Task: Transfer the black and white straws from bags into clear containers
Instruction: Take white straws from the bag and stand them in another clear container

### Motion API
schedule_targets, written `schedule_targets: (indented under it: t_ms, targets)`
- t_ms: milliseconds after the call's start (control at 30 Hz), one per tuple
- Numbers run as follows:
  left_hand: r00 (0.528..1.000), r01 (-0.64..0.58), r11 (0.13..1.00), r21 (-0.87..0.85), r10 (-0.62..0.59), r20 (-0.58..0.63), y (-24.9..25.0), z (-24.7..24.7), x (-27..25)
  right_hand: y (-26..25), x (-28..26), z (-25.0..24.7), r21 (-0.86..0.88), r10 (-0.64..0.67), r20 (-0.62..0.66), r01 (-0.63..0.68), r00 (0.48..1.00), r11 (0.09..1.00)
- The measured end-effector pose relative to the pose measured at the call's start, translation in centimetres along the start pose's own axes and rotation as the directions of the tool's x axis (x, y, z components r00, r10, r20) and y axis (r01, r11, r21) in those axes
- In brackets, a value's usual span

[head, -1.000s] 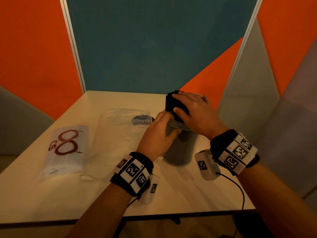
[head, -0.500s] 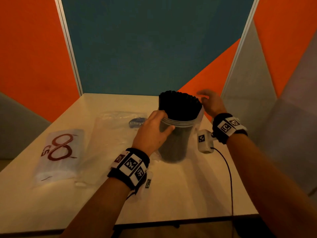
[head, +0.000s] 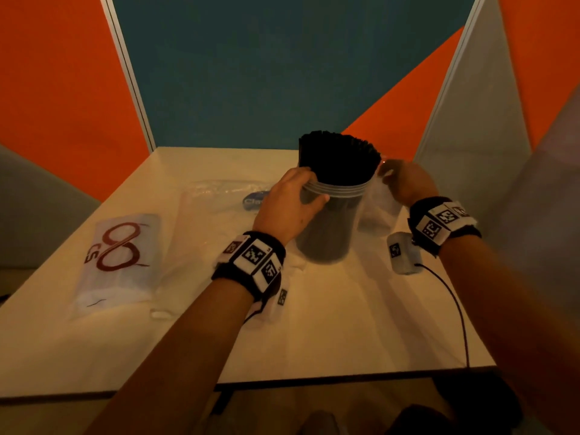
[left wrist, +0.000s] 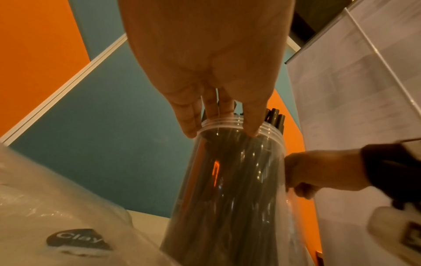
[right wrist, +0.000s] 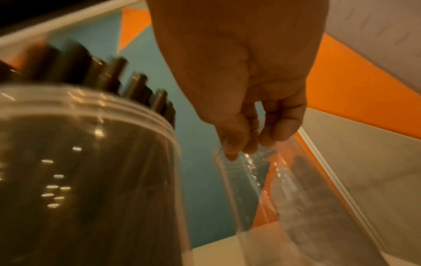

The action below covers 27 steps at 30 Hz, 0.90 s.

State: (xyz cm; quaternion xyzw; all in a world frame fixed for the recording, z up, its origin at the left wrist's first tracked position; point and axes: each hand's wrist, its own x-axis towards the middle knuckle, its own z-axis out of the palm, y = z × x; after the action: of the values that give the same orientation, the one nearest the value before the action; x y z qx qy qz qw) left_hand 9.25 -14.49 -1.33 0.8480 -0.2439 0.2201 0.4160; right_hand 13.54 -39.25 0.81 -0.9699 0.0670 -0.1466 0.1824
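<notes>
A clear container [head: 332, 233] packed with black straws [head: 339, 158] stands upright at the table's middle. My left hand [head: 309, 189] grips its rim from the left, thumb in front; the left wrist view shows those fingers [left wrist: 251, 126] over the rim of that container [left wrist: 227, 189]. Just to its right stands an empty clear container [head: 376, 211]. My right hand [head: 389, 174] pinches its rim, as the right wrist view shows of the hand [right wrist: 252, 144] and the empty container [right wrist: 284, 198]. A bag of white straws [head: 116, 262] with a red 8 logo lies at the left.
An empty clear bag [head: 207, 221] with a dark label lies flat between the white straw bag and the full container. Blue and orange partition panels [head: 251, 73] close the table's back and sides. A black cable [head: 455, 309] runs from my right wrist over the table's front right.
My right hand lifted off the tops of the black straws, swung right and took hold of the empty container's rim. My left hand kept its hold on the full container.
</notes>
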Motion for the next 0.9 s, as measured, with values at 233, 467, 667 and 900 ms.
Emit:
schedule_targets:
  t_ms: [233, 467, 667, 900]
  targets:
    - [1.0, 0.007, 0.999, 0.04, -0.006, -0.012, -0.4, 1.0, 0.9, 0.8, -7.4, -2.7, -0.038, 0.107, 0.037, -0.106, 0.994, 0.994]
    - [0.966, 0.058, 0.993, 0.107, -0.083, 0.246, -0.6, 0.6, 1.5, -3.6, -15.5, -3.7, 0.022, -0.015, 0.132, 0.012, 0.991, 1.0]
    - [0.935, 0.037, 0.992, 0.121, -0.078, 0.347, -1.1, -3.1, -1.5, -6.4, -17.3, -1.5, 0.153, -0.156, 0.041, 0.148, 0.987, 0.977]
    - [0.907, 0.227, 0.873, 0.432, -0.351, 0.232, -9.0, -15.1, -8.0, -7.0, -18.1, -0.6, 0.248, -0.148, -0.009, 0.146, 0.989, 0.958]
